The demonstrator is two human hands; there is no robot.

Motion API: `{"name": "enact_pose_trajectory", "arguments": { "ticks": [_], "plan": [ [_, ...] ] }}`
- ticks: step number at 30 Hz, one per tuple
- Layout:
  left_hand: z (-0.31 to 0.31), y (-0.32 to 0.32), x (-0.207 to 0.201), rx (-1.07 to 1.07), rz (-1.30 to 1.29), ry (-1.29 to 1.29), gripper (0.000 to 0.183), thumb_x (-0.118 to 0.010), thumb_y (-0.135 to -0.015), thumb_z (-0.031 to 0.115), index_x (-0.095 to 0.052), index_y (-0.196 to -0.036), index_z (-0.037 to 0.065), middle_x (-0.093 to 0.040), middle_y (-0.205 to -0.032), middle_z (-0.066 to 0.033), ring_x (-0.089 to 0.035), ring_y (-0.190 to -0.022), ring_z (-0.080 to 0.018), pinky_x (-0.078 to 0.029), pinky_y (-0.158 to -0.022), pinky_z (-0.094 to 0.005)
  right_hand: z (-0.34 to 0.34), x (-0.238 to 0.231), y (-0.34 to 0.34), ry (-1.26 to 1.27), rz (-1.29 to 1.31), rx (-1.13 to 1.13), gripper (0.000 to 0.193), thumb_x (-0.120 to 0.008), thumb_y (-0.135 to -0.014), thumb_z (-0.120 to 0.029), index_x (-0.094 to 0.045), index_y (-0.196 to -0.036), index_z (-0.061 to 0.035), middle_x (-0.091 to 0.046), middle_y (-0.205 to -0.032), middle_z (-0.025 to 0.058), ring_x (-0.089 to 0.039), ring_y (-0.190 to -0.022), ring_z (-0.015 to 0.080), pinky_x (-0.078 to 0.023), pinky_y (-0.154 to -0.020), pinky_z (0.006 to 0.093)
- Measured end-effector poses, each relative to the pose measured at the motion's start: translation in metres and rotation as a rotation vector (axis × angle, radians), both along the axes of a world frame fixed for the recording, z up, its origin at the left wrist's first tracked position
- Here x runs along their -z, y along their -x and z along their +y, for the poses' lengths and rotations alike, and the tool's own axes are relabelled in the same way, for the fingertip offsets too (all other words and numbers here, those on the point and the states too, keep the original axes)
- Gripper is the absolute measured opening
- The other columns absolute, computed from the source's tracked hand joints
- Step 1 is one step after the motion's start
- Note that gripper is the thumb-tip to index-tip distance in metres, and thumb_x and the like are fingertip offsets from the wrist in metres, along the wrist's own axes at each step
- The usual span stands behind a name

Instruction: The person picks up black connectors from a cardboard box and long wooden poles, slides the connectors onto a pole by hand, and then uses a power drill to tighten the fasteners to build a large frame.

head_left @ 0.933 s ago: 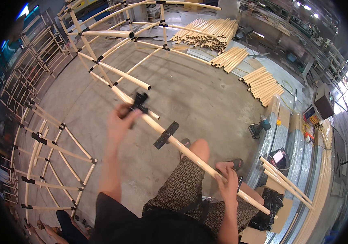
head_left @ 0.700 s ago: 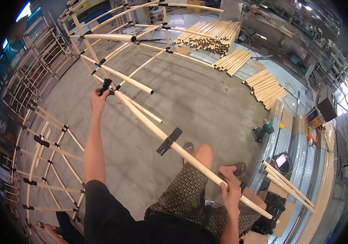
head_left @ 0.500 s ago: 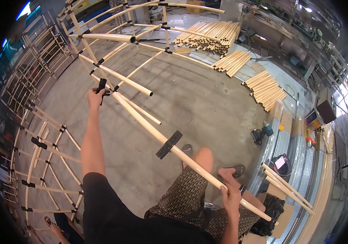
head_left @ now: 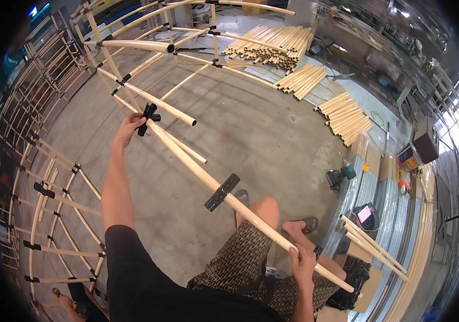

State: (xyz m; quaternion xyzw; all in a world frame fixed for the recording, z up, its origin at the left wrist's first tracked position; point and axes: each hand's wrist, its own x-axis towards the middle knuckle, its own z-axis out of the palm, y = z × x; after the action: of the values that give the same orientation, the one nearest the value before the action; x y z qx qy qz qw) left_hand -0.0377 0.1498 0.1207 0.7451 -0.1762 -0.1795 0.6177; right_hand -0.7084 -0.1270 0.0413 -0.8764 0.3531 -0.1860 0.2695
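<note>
A long cream pipe (head_left: 256,220) slants across in front of me, from the upper left down to my lap. My right hand (head_left: 303,264) is closed around its lower part. At the far end, my left hand (head_left: 128,130) grips a black pipe connector (head_left: 149,119), which is at the pipe's tip; whether it is seated on the pipe I cannot tell. Midway along the pipe sits another black connector (head_left: 222,192), set crosswise. A thinner-looking cream pipe (head_left: 189,148) runs close beside the upper part of the held one.
A pipe frame with black joints (head_left: 168,109) stands ahead, its open pipe ends pointing my way. More frames (head_left: 63,251) fill the left, with another person's hand (head_left: 68,306) at lower left. Cut pipes (head_left: 343,118) lie in piles at right, near a cordless drill (head_left: 341,174).
My left hand has moved right with the black connector, bringing it to the pipe's far end. My right hand keeps its grip on the pipe.
</note>
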Motion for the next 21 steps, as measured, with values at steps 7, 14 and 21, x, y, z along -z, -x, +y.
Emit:
{"name": "enact_pose_trajectory", "arguments": {
  "ticks": [7,14,21],
  "plan": [
    [-0.011,0.016,-0.009,0.044,-0.155,-0.249,0.074,-0.079,-0.069,-0.006,-0.045,-0.135,-0.003,-0.067,-0.115,-0.0112,-0.063,-0.108,-0.0211,-0.050,-0.092,-0.0337,-0.002,-0.001,-0.002,0.001,0.007,-0.009,0.026,-0.066,-0.094,-0.026,-0.072,-0.102,-0.0021,-0.066,-0.079,0.0125,-0.063,-0.077,0.0308,-0.042,-0.074,0.0420],
    [0.008,-0.019,0.034,-0.042,-0.298,-0.251,0.065,-0.077,-0.066,-0.009,-0.055,-0.126,-0.003,-0.069,-0.110,-0.0136,-0.068,-0.094,-0.0216,-0.053,-0.084,-0.0334,0.000,-0.001,-0.003,0.013,-0.022,-0.019,0.029,-0.066,-0.094,-0.028,-0.073,-0.103,-0.0020,-0.068,-0.083,0.0140,-0.064,-0.080,0.0319,-0.043,-0.075,0.0421],
    [0.011,-0.019,0.000,0.011,-0.126,-0.252,0.055,-0.077,-0.071,-0.003,-0.060,-0.124,-0.007,-0.072,-0.104,-0.0132,-0.068,-0.095,-0.0215,-0.053,-0.085,-0.0340,0.000,-0.001,-0.005,0.023,-0.038,-0.023,0.027,-0.067,-0.093,-0.027,-0.073,-0.104,-0.0028,-0.067,-0.081,0.0136,-0.064,-0.079,0.0316,-0.043,-0.075,0.0410]
  ]
}}
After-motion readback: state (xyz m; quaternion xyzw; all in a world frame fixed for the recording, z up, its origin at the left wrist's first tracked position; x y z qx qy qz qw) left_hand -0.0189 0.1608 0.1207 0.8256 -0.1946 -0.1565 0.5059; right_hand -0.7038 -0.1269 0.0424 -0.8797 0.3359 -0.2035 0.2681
